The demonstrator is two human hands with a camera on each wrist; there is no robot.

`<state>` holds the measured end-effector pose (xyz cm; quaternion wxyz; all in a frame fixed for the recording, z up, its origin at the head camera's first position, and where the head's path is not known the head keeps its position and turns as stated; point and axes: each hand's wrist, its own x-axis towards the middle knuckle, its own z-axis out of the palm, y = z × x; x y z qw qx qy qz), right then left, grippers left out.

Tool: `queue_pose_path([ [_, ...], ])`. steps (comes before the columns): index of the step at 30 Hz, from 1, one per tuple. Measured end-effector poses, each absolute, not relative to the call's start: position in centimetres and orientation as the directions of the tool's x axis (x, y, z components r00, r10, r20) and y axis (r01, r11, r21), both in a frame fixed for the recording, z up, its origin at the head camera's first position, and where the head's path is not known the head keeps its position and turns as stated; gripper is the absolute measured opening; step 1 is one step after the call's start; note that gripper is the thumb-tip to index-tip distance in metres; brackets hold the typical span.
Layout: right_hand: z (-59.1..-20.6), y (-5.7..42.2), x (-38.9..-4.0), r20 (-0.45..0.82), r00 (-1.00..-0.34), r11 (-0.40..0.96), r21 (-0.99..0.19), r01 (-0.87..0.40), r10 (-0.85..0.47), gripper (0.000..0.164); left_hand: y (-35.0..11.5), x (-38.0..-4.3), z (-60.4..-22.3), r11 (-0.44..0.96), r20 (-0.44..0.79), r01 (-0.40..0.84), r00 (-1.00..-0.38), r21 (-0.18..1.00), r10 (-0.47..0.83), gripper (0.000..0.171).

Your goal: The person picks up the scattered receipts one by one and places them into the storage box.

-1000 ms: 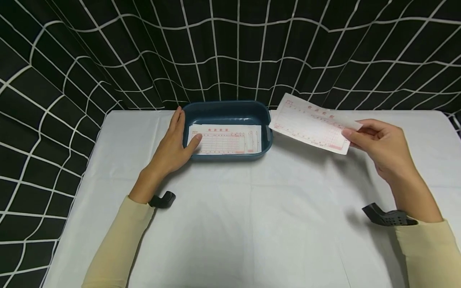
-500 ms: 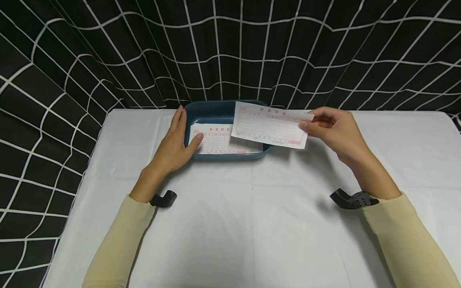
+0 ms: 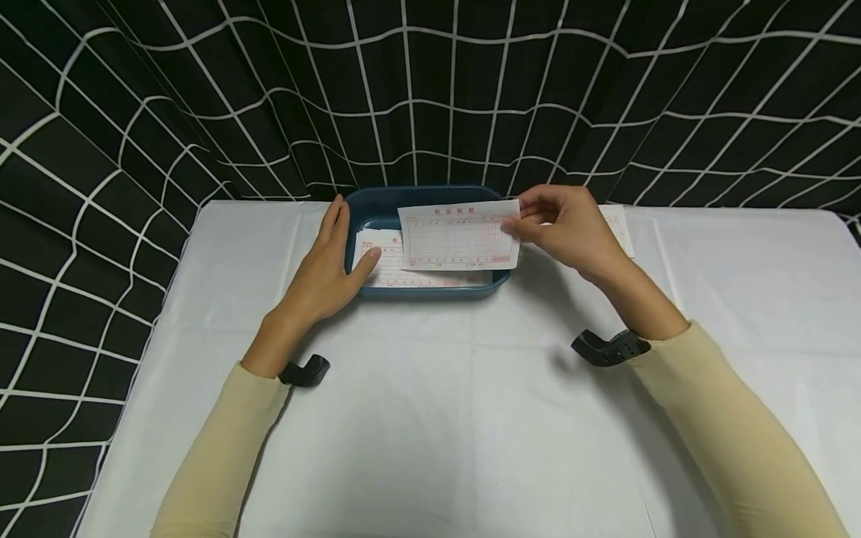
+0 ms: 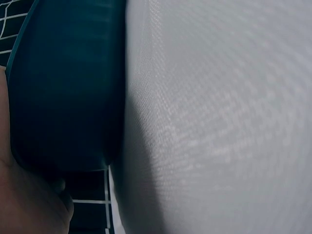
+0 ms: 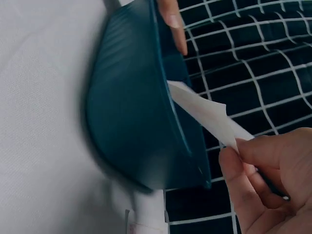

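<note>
Between the thumb and fingers of my right hand (image 3: 561,224) is the right edge of a receipt slip (image 3: 457,235), white with red print. The slip is held over the dark blue plastic basin (image 3: 430,294), its lower part overlapping the receipts (image 3: 383,276) lying inside. In the right wrist view the pinched slip (image 5: 204,112) slants down past the basin's rim. My left hand (image 3: 323,269) holds the basin's left end, fingers along the outside and thumb over the rim above the receipts. The left wrist view shows the basin's outer wall (image 4: 68,87) beside that hand.
Behind my right wrist, another printed slip (image 3: 617,228) lies on the white tablecloth (image 3: 430,418). A black curtain with a white grid (image 3: 430,90) hangs right behind the basin and along the left side. Black wrist mounts (image 3: 608,349) sit on both wrists.
My right hand has moved left with the receipt slip, from right of the basin to over it. The slip on the table has come into sight. My left hand has stayed on the basin.
</note>
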<state>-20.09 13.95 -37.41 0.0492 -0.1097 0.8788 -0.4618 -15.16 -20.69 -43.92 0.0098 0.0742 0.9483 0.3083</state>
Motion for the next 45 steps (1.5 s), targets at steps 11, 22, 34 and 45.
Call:
queue_pose_path([
  [11, -38.3, 12.4, -20.2, 0.122, -0.947, 0.585, -0.761, -0.281, -0.297, 0.049, -20.8, -15.2, -44.0, 0.801, 0.031, 0.141, -0.988, 0.582, 0.152, 0.093],
  [22, -37.6, 14.6, -20.0, 0.206, -0.956, 0.609, -0.738, -0.291, -0.208, 0.048, -20.7, -15.2, -43.9, 0.801, 0.018, 0.135, -0.988, 0.583, 0.153, 0.093],
  [34, -38.6, 19.8, -19.6, 0.186, -0.971, 0.639, -0.731, -0.239, -0.15, 0.045, -20.6, -15.3, -44.0, 0.807, 0.015, 0.129, -0.989, 0.576, 0.148, 0.093],
  [45, -39.7, 23.4, -19.7, 0.199, -0.967, 0.705, -0.663, -0.254, -0.161, 0.05, -20.6, -15.2, -44.2, 0.801, 0.026, 0.133, -0.989, 0.584, 0.146, 0.094],
])
